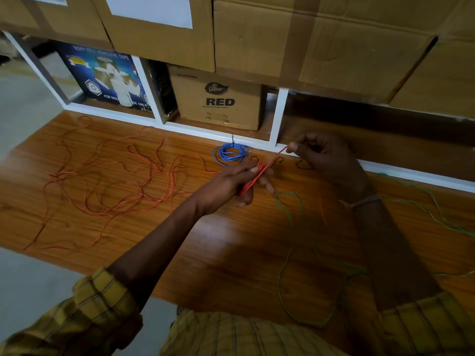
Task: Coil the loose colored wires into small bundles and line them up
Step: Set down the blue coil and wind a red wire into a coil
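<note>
**Red wire half wound, blue coil already down**

The left hand (pixel 237 182) holds a small bundle of red wire (pixel 253 179), its fingers curled round the loops with the thumb underneath. One strand runs taut from that bundle up to the right hand (pixel 323 156), which pinches it between thumb and fingertips, the other fingers loosely bent. Both hands are raised a little above the wooden table (pixel 231 240).

Taking the blue coil (pixel 231 154) as the mark: it lies flat on the table against the white shelf frame (pixel 221 134), a finished round bundle with a dark tie sticking up at its far edge. The red bundle in the left hand is just in front of it and slightly right. The right hand is to its right, near the frame. The rest of the red wire sprawls loose in wide tangled loops to the left of the coil, trailing toward the table's left edge. A thin black wire (pixel 302 165) curls just right of the coil, partly hidden behind the hands. A loose green wire (pixel 290 209) loops in front and to the right of the coil, running under the right forearm and off toward the right side.

Behind the coil, in the shelf, stands a cardboard box (pixel 218 104) printed "RED", with a blue tape box (pixel 102 78) to its left.
</note>
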The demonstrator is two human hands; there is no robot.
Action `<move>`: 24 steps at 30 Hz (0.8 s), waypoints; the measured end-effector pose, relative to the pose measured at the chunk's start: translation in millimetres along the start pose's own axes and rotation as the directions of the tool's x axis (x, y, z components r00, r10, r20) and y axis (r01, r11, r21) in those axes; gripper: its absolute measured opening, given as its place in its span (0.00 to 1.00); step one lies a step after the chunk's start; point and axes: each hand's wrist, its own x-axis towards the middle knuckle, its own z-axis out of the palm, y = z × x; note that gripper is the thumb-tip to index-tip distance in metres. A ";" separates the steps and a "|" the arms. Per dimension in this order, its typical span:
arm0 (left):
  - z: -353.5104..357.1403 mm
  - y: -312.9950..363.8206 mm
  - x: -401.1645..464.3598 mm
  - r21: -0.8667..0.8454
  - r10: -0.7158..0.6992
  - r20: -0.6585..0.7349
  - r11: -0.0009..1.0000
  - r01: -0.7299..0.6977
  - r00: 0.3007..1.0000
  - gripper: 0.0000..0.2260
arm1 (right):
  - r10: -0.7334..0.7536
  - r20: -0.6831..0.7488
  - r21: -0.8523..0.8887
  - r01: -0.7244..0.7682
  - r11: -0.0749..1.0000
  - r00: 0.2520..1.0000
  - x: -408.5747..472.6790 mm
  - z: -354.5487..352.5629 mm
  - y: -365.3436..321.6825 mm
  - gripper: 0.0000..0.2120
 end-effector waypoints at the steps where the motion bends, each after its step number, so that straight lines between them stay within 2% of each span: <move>1: -0.1 1.6 0.4 -0.043 0.003 0.039 0.999 -0.001 0.999 0.17 | 0.003 -0.033 0.012 -0.002 1.000 0.999 6.7 1.6 9.8 0.04; 5: 1.4 5.5 1.5 -0.238 0.055 0.096 0.971 -0.031 0.994 0.20 | 0.024 -0.200 -0.079 -0.041 0.996 0.980 17.6 18.4 43.2 0.07; 7: 2.8 6.8 3.0 -0.336 0.074 0.067 0.941 -0.047 0.995 0.21 | 0.057 -0.203 -0.124 -0.083 0.989 0.977 13.7 33.0 58.2 0.07; 10: 5.0 9.8 5.7 -0.458 0.076 0.017 0.887 -0.060 0.997 0.22 | 0.188 -0.044 -0.061 -0.190 0.980 0.981 -2.4 57.2 67.5 0.08; 13: 5.7 11.6 11.0 -0.565 0.078 0.011 0.823 -0.058 0.997 0.21 | 0.257 0.078 -0.045 -0.254 0.966 0.963 -24.5 75.3 58.4 0.11; 15: 2.8 9.2 15.6 -0.604 0.088 -0.013 0.793 -0.078 0.996 0.21 | 0.255 0.171 -0.117 -0.237 0.964 0.952 -36.6 78.8 45.0 0.12; 17: 1.8 4.8 21.0 -0.626 0.076 -0.040 0.775 -0.084 0.996 0.21 | 0.192 0.273 -0.212 -0.136 0.968 0.943 -43.9 76.3 32.7 0.12; 19: 2.9 0.3 27.2 -0.581 0.042 -0.100 0.809 -0.092 0.994 0.20 | 0.114 0.348 -0.283 -0.011 0.959 0.930 -48.5 69.3 20.2 0.19; 21: 0.9 -4.8 30.9 -0.420 0.001 -0.177 0.904 -0.076 0.984 0.18 | 0.046 0.411 -0.294 0.084 0.952 0.911 -52.4 59.5 9.6 0.21; 24: -2.8 -10.9 27.6 -0.036 -0.016 -0.203 0.999 0.009 0.979 0.16 | 0.047 0.424 -0.247 0.066 0.967 0.904 -53.4 39.3 -10.0 0.08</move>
